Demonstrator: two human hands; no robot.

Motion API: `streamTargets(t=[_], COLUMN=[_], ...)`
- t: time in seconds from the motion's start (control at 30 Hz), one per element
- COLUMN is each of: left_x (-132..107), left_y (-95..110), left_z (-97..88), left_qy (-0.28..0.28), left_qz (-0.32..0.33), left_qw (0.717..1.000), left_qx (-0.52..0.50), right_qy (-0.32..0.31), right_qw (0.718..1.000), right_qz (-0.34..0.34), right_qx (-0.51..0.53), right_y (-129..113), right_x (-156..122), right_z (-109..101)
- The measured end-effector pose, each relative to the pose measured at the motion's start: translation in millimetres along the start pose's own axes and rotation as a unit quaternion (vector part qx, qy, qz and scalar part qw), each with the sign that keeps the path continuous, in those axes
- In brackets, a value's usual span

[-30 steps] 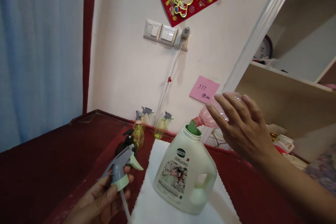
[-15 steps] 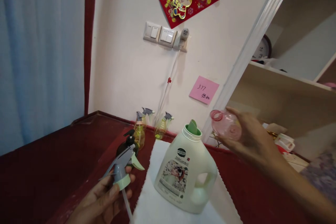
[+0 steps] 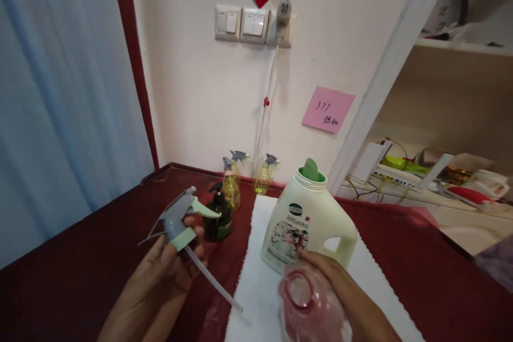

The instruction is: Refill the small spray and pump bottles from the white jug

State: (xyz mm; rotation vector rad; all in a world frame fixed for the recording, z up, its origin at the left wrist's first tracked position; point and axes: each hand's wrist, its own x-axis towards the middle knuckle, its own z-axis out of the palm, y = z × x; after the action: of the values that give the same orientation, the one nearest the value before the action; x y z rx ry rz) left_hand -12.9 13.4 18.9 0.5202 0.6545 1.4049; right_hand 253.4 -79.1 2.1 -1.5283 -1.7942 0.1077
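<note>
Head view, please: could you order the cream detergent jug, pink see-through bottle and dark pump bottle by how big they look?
1. Cream plastic detergent jug.
2. Pink see-through plastic bottle; nearest the camera and partly cropped, so unsure against the jug.
3. Dark green pump bottle.

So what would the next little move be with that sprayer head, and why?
Probably guide the tube of the sprayer head into the open mouth of the pink bottle: the left hand holds the head, tube sticking out free, and the right hand holds the bottle uncapped close by.
</note>
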Motion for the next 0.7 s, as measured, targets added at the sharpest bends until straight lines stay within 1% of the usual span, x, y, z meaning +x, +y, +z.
streamTargets(t=[0.07, 0.13, 0.17, 0.2, 0.33, 0.43, 0.5, 0.6, 0.67, 0.7], left_x=[-1.2, -3.8, -5.8, -8.1, -16.3, -16.5, -14.2, -11.8, -13.6, -15.8], left_y=[5.5, 8.9, 9.6, 9.6, 5.0, 0.4, -2.6, -9.2, -15.0, -17.7], left_z=[1.0, 1.7, 1.6, 0.8, -6.7, -12.4, -15.3, -18.4, -17.4, -15.3], left_qy=[-0.037, -0.073, -0.079, -0.076, -0.027, -0.008, -0.001, -0.014, -0.038, -0.055], left_qz=[0.026, 0.044, 0.046, 0.042, 0.012, 0.021, 0.025, 0.008, -0.013, -0.024], left_qw=[0.999, 0.995, 0.994, 0.995, 0.999, 1.000, 1.000, 0.999, 0.994, 0.988], left_qx=[-0.026, -0.046, -0.051, -0.051, -0.033, -0.009, 0.005, 0.045, 0.104, 0.142], right_qy=[-0.007, -0.017, -0.022, -0.026, -0.055, -0.085, -0.089, -0.057, -0.033, -0.032], right_qw=[1.000, 0.997, 0.996, 0.994, 0.988, 0.984, 0.984, 0.990, 0.993, 0.993], right_qz=[-0.015, -0.039, -0.049, -0.056, -0.078, -0.109, -0.117, -0.099, -0.094, -0.101], right_qx=[-0.024, -0.057, -0.072, -0.086, -0.122, -0.116, -0.102, -0.079, -0.059, -0.047], right_y=[1.4, 1.9, 2.5, 3.5, 11.7, 17.7, 18.3, 14.8, 12.7, 12.3], right_x=[-6.1, -9.8, -11.3, -12.5, -14.8, -13.5, -12.1, -11.6, -12.8, -13.9], right_z=[19.0, 29.7, 33.2, 36.0, 45.7, 52.8, 58.4, 69.6, 79.0, 84.2])
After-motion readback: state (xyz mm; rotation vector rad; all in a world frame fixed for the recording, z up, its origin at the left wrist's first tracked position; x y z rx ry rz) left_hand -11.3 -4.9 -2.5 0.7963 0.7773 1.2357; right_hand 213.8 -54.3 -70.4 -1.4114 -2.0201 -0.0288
